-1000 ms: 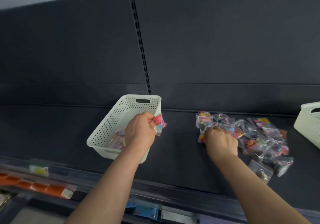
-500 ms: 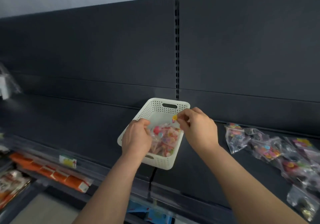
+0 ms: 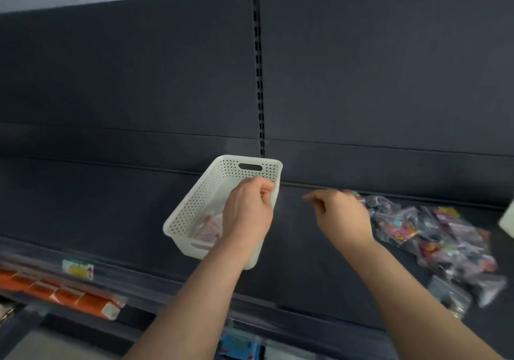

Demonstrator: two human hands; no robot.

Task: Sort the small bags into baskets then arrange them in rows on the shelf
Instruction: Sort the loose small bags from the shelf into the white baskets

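Observation:
A white perforated basket (image 3: pixel 194 206) stands on the dark shelf (image 3: pixel 300 248) with several small bags (image 3: pixel 208 227) lying in it. My left hand (image 3: pixel 246 215) is over the basket's right side, its fingers curled and its thumb pinching the right rim. My right hand (image 3: pixel 342 215) hovers over the shelf between the basket and a loose pile of clear small bags (image 3: pixel 434 237) with colourful contents. Its fingers are loosely curled and hold nothing, and it is motion-blurred.
A second white basket (image 3: pixel 507 218) shows at the right edge behind the pile. The shelf's back panel rises behind, with a slotted upright (image 3: pixel 260 81). Below the front edge are a price tag (image 3: pixel 78 269), orange packs (image 3: pixel 55 293) and blue items (image 3: pixel 239 345).
Both hands held bags over the basket half a second ago. Those bags now lie in it. My right hand has pulled back to the right, and my left hand has shifted to the basket's right rim.

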